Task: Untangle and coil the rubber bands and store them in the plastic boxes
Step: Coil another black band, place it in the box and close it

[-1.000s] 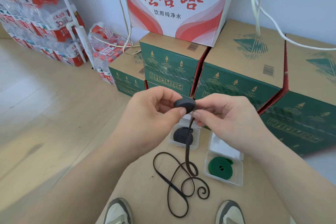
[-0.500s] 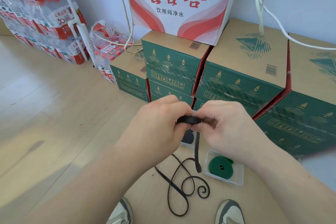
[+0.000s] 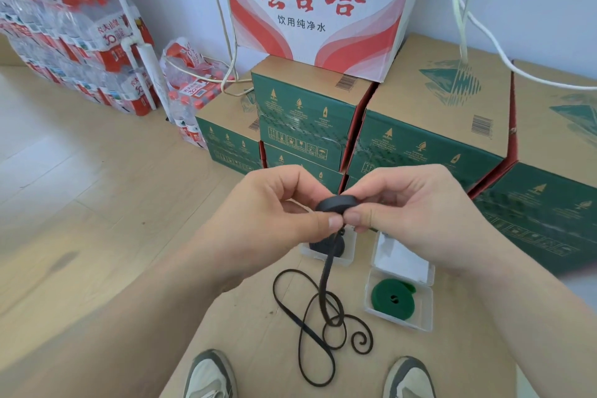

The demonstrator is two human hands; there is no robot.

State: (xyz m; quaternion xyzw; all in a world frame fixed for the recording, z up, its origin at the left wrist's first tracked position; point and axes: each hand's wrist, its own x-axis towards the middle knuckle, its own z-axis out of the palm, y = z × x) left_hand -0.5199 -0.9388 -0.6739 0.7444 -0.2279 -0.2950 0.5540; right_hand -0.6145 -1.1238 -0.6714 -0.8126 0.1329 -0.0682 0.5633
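Two hands, left hand (image 3: 268, 216) and right hand (image 3: 416, 213), pinch a half-wound black rubber band coil (image 3: 337, 203) with curled fingers (image 3: 290, 186) over the clear plastic boxes (image 3: 429, 310), so I'd say coiling is underway and the looped tail (image 3: 324, 281) lying nearer needs feeding in evenly.

Beyond the left hand (image 3: 277, 213) and right hand (image 3: 420, 213), green-sided cartons (image 3: 420, 152) stand stacked on the wooden floor (image 3: 80, 203), and a white carton printed with red characters (image 3: 310, 10) sits on top of them, with white cables (image 3: 458, 10) hanging down the wall behind. Far to the left of the hands, shrink-wrapped packs of bottled water (image 3: 64, 35) are piled beside a white pipe (image 3: 150, 71). Below the hands, nearest the camera, two grey-and-white shoes (image 3: 210, 375) point forward
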